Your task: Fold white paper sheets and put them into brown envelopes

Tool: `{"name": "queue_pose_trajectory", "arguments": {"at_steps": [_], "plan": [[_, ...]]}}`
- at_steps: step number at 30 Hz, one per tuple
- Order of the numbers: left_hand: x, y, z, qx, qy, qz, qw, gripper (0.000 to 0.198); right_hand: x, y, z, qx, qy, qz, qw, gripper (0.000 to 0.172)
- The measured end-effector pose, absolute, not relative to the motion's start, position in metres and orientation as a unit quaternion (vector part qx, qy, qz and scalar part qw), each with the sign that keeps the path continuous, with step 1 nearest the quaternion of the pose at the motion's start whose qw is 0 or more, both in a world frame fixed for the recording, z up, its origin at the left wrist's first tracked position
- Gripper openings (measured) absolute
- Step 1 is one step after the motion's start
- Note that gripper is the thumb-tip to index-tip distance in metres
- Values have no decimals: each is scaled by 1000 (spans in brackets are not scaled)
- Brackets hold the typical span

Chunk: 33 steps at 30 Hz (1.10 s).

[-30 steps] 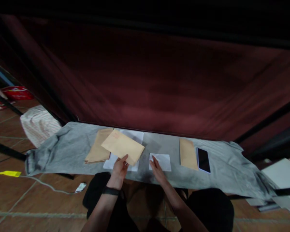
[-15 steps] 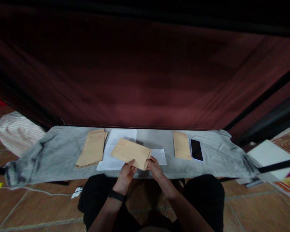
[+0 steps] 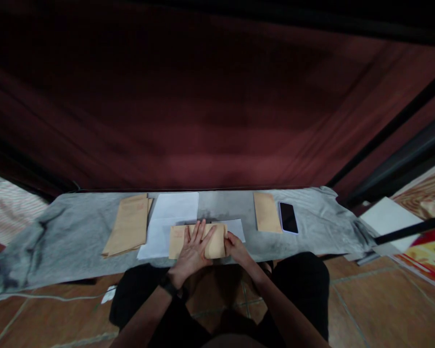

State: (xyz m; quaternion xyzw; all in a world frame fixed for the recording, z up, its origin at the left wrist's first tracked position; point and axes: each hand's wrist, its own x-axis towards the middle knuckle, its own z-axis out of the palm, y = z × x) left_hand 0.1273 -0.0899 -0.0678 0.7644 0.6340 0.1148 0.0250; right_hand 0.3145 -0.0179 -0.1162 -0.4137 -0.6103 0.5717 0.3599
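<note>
A brown paper envelope (image 3: 178,241) lies flat near the front edge of the grey cloth, partly over white paper. Spread across its top is my left hand (image 3: 195,246), fingers apart and pressing down. At the envelope's right end, my right hand (image 3: 235,246) pinches the edge or flap there; its fingertips are partly hidden. Beneath and behind the envelope, white sheets (image 3: 176,208) show on the left and a smaller white paper (image 3: 235,227) shows on the right.
A stack of brown envelopes (image 3: 128,222) lies at left. Right of my hands are a single brown envelope (image 3: 267,212) and a phone (image 3: 288,217). The grey cloth (image 3: 76,232) covers the narrow surface, with a dark red panel (image 3: 217,121) behind it.
The envelope has come down from a tilted hold onto the surface and straightened. My left hand has gone from gripping its lower edge to lying spread on top; my right hand stays at its right end.
</note>
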Motion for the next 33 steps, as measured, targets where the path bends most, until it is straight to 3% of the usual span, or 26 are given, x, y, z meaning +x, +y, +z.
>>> {"name": "queue_pose_trajectory", "arguments": {"at_steps": [6,10,13,18,21,24,26,29,33], "plan": [[122,-77,-79,774,618,101,92,124,324,-17,-106,-432,-606,571,347,17],[122,-78,-73,779,613,122,55,113,323,-14,-111,-468,-574,575,348,9],[121,-78,-72,781,613,113,28,102,321,-14,-119,-484,-559,578,345,12],[116,-78,-82,780,615,110,35,108,324,-13,-123,-480,-572,574,336,16],[116,-78,-86,787,605,113,40,110,329,-13,-114,-495,-627,498,337,41],[119,-78,-86,791,599,117,45,109,332,-17,-102,-509,-746,291,315,58],[122,-77,-86,786,604,121,51,109,332,-22,-94,-503,-789,202,289,47],[126,-77,-85,779,612,120,60,111,330,-28,-87,-491,-805,206,262,20],[126,-78,-83,776,616,123,64,110,326,-28,-85,-456,-752,368,302,27]]}}
